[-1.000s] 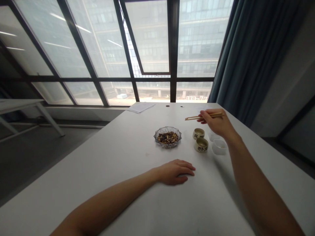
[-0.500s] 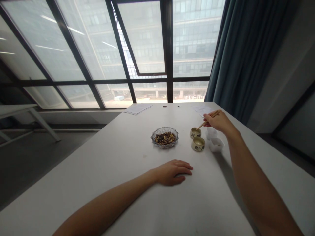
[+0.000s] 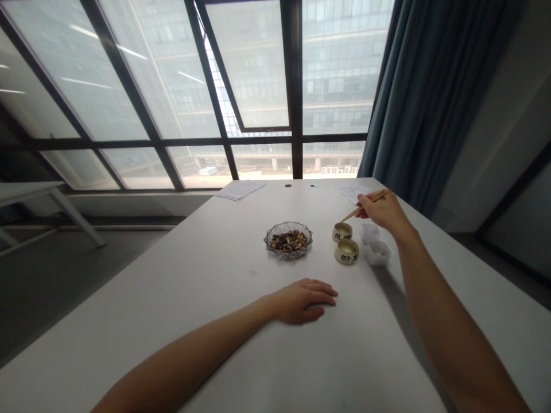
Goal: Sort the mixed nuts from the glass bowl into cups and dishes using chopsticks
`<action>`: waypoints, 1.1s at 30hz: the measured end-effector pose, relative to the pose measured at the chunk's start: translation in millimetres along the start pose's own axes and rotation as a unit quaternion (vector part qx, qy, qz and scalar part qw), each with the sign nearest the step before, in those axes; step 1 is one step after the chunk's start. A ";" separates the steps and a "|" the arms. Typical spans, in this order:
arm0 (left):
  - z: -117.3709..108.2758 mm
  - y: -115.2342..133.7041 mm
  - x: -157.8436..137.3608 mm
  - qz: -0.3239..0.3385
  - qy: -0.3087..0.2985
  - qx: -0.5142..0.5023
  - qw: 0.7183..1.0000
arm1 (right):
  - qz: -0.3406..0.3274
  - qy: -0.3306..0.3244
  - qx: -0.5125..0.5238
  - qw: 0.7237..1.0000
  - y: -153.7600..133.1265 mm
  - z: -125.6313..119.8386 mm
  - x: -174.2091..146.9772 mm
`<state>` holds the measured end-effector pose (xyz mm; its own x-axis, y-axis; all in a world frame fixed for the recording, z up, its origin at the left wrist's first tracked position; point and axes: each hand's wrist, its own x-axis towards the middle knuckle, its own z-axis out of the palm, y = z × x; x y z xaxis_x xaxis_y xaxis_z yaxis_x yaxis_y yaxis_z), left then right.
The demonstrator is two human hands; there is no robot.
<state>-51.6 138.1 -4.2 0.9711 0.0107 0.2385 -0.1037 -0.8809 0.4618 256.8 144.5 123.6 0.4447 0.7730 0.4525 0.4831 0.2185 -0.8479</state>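
Wooden chopsticks (image 3: pixel 360 209) are held in my right hand (image 3: pixel 379 209), their tips pointing down and left at the rim of the farther small ceramic cup (image 3: pixel 342 235). A matching cup (image 3: pixel 346 256), also lettered in black, stands just nearer to me. Flat on the table with fingers stretched rests my left hand (image 3: pixel 305 301), holding nothing. Beyond it sits a clear glass bowl (image 3: pixel 269 244) with a mix of dark and pale small pieces inside, too small to name. Whether the chopsticks pinch anything is too small to tell.
Two translucent plastic cups (image 3: pixel 379 256) stand right of the ceramic ones, under my right forearm. Papers (image 3: pixel 241 190) lie at the table's far left, with another sheet (image 3: pixel 349 193) at the far right. The white table (image 3: pixel 193 269) reaches toward the windows.
The chopstick tips have risen from inside the farther ceramic cup to its rim, and my right hand has lifted slightly. My left hand stays put.
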 end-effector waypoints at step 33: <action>0.7 -0.8 0.1 0.002 0.000 -0.003 1.000 | -0.022 -0.256 0.073 0.964 -10.2 98.6 -54.7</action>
<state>-51.3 138.4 -5.2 0.9708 0.0076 0.2396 -0.1083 -0.8778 0.4667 153.2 158.7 80.3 -0.0214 0.9455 0.3249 0.3654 0.3099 -0.8778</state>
